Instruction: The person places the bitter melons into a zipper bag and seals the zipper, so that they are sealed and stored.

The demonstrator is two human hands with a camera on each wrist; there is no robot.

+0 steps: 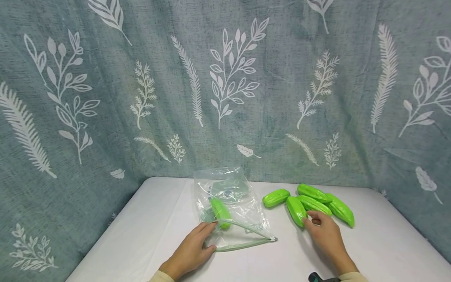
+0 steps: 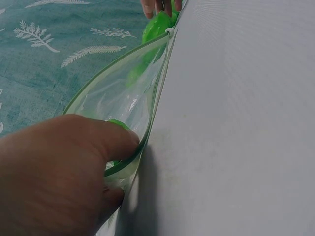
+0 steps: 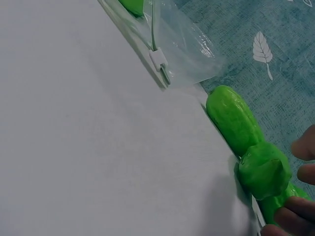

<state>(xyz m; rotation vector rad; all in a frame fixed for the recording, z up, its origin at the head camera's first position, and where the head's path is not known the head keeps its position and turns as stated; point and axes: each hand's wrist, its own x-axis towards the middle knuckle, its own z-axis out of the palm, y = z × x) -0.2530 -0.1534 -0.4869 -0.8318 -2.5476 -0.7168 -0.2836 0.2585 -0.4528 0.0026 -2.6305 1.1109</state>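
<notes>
Glossy gourd (image 1: 295, 208), lower right, may slip past right hand (image 1: 325, 234)'s parted fingers; left hand (image 1: 193, 246) grips bag (image 1: 244, 213), lower centre

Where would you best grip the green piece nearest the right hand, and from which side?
Probably the green piece's near half, coming from above on the person's side, thumb and fingers across its narrow width. It lies lengthwise away from the person with its near end free, while a second green piece crowds its far right side. The right hand is at that near end.
</notes>
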